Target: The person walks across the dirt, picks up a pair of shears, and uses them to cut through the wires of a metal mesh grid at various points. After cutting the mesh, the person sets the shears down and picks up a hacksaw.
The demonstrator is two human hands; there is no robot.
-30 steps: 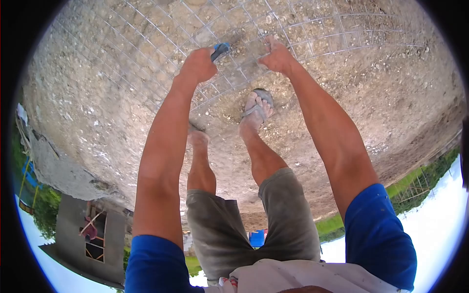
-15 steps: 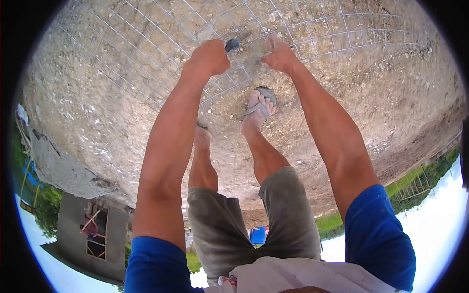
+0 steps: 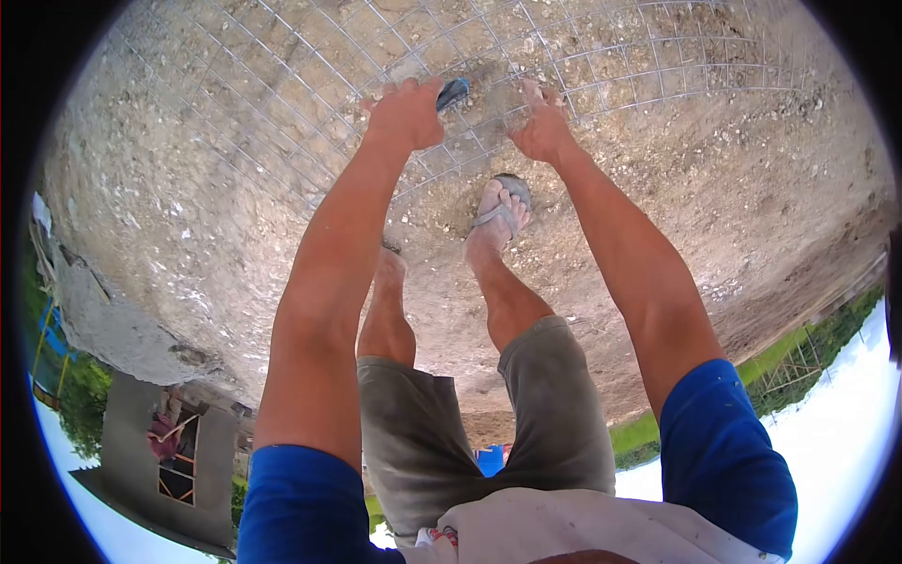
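From where I stand, the bare legs are braced apart, probably for balance in that deep bend. The left hand keeps a dark, blue-edged tool handle tucked on its thumb side, other fingers spread; the right hand reaches to the welded wire mesh lying on the dirt, though I can't tell whether it pinches a wire.

My left arm and right arm reach forward, nearly straight; my left grip curls, back uppermost, while my right grip extends its fingers, thumb apart.
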